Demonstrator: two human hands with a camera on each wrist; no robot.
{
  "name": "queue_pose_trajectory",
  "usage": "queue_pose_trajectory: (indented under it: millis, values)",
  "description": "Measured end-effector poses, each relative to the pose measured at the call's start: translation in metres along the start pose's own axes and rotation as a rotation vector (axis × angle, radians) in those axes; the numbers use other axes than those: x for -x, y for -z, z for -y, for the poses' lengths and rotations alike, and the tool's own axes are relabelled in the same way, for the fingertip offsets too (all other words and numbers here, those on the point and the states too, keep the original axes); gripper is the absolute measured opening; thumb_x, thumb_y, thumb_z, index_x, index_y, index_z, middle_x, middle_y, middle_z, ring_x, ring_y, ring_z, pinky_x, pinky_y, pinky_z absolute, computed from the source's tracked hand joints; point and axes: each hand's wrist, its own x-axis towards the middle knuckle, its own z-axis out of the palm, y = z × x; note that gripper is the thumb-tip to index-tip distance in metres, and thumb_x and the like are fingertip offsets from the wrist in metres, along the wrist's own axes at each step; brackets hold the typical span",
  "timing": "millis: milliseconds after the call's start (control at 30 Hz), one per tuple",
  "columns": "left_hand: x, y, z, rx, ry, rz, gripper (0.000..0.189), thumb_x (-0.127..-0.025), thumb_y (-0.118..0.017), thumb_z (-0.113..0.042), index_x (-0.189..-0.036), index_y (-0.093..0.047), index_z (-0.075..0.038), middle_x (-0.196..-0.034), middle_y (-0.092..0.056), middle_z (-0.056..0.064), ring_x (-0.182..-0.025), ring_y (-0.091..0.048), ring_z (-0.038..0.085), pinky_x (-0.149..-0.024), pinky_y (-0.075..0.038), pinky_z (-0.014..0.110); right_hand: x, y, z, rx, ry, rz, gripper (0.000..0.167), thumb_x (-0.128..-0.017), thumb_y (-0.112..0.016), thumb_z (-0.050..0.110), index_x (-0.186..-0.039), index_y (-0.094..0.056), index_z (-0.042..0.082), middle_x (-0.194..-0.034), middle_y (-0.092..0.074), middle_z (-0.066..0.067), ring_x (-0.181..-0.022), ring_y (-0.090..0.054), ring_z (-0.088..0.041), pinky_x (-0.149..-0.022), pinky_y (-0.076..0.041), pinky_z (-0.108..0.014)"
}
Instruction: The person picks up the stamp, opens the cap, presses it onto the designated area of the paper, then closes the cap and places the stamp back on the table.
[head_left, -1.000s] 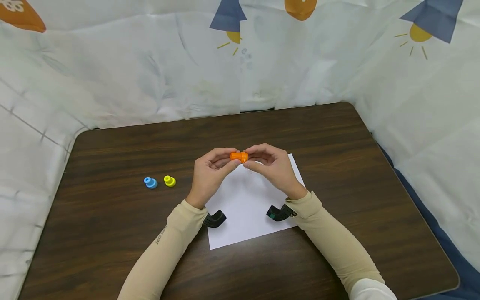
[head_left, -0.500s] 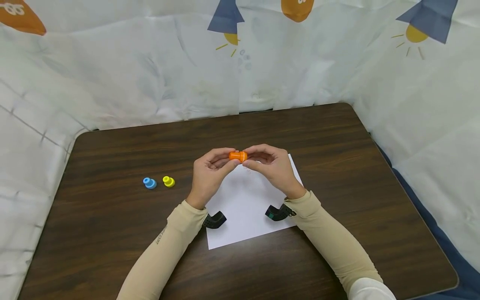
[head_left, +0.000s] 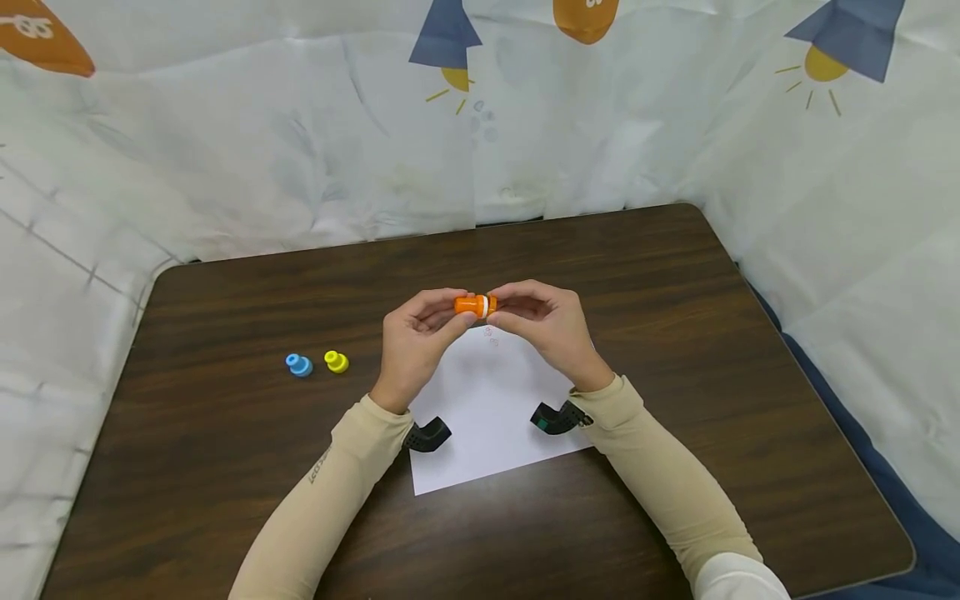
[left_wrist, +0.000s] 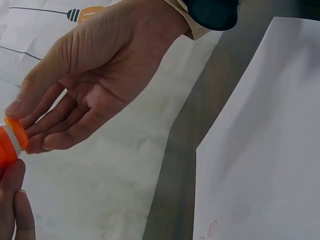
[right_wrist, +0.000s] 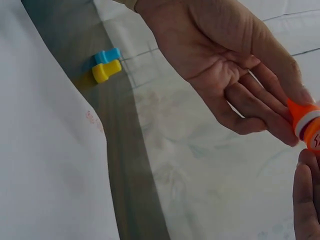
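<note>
Both hands pinch a small orange stamp (head_left: 467, 306) above the far part of a white sheet of paper (head_left: 495, 417). My left hand (head_left: 408, 346) holds its longer left part between thumb and fingers. At the other end, my right hand (head_left: 558, 337) grips the short cap. A white ring shows between the two orange parts, also on the stamp (left_wrist: 19, 134) in the left wrist view. A round end with a red mark appears beside the ring on the stamp (right_wrist: 312, 137) in the right wrist view. Small red prints (head_left: 491, 336) lie on the paper.
A blue stamp (head_left: 300, 366) and a yellow stamp (head_left: 337, 362) stand side by side on the dark wooden table (head_left: 225, 467), left of the paper. White patterned cloth (head_left: 300, 150) hangs behind the table and at both sides.
The white ring on the orange stamp shows wider than before. Both hands have risen slightly with it, uncovering red prints near the paper's far edge.
</note>
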Motion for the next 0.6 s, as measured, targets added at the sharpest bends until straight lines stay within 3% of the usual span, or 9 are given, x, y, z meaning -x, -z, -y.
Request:
queue_pose_trajectory:
  millis: [167,267,600]
  values:
    - [-0.004,0.0,-0.001,-0.031,0.0,0.002,0.032,-0.089,-0.079,-0.001,-0.12,-0.071,0.002,-0.116,-0.076,0.006,-0.101,-0.075,0.004,-0.094,-0.062,0.024,-0.001,0.008,0.005,-0.002,0.03,-0.033,0.031,-0.085,-0.08,-0.005,-0.115,-0.072,-0.007,-0.108,-0.076,-0.003,-0.097,-0.075,-0.019,-0.089,-0.065,-0.03]
    - [-0.006,-0.001,-0.001,-0.042,0.013,0.008,0.032,-0.089,-0.079,-0.003,-0.12,-0.071,0.001,-0.116,-0.076,0.009,-0.1,-0.075,0.004,-0.094,-0.062,0.024,0.0,0.013,0.007,0.001,0.038,-0.04,0.031,-0.086,-0.081,-0.001,-0.115,-0.072,-0.005,-0.108,-0.076,-0.005,-0.096,-0.075,-0.019,-0.088,-0.065,-0.029]
    - [-0.008,-0.003,0.002,-0.052,0.051,0.033,0.033,-0.088,-0.082,-0.006,-0.119,-0.073,-0.001,-0.111,-0.076,-0.003,-0.097,-0.075,0.005,-0.094,-0.061,0.023,0.002,0.036,0.019,-0.009,0.064,-0.094,0.034,-0.085,-0.085,0.009,-0.114,-0.074,-0.002,-0.107,-0.077,0.003,-0.095,-0.076,-0.016,-0.086,-0.065,-0.029]
